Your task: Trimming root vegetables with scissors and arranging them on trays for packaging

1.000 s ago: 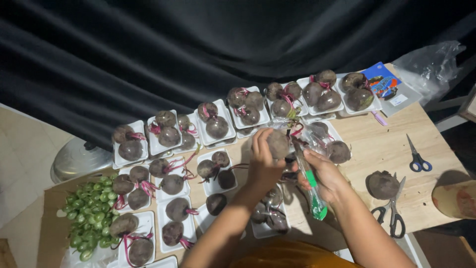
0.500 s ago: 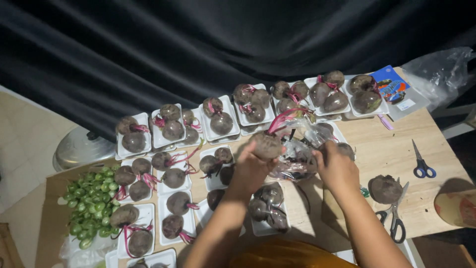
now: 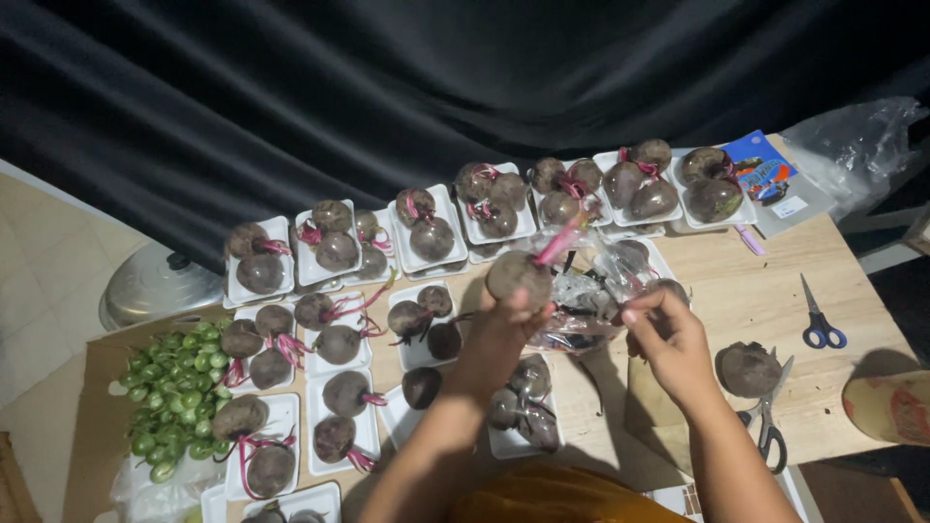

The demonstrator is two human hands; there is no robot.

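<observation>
My left hand (image 3: pixel 504 334) grips a dark round beetroot (image 3: pixel 518 276) with a pink stem, lifted a little above the wooden table (image 3: pixel 736 291). My right hand (image 3: pixel 668 339) pinches the edge of a crumpled clear plastic bag (image 3: pixel 581 300) that lies just right of the beetroot. Below my left hand sits a white foam tray (image 3: pixel 518 441) with two wrapped beetroots. Several more white trays of beetroots (image 3: pixel 431 232) fill the table to the left and along the back.
A loose beetroot (image 3: pixel 748 368) lies at the right beside black-handled scissors (image 3: pixel 770 426). Blue-handled scissors (image 3: pixel 819 324) lie further right. A heap of small green fruits (image 3: pixel 170 407) sits at the left. A black curtain (image 3: pixel 436 87) hangs behind.
A green-handled tool that my right hand held a second ago is gone from it; that hand now pinches the plastic bag. My left hand has kept the beetroot, raising it slightly.
</observation>
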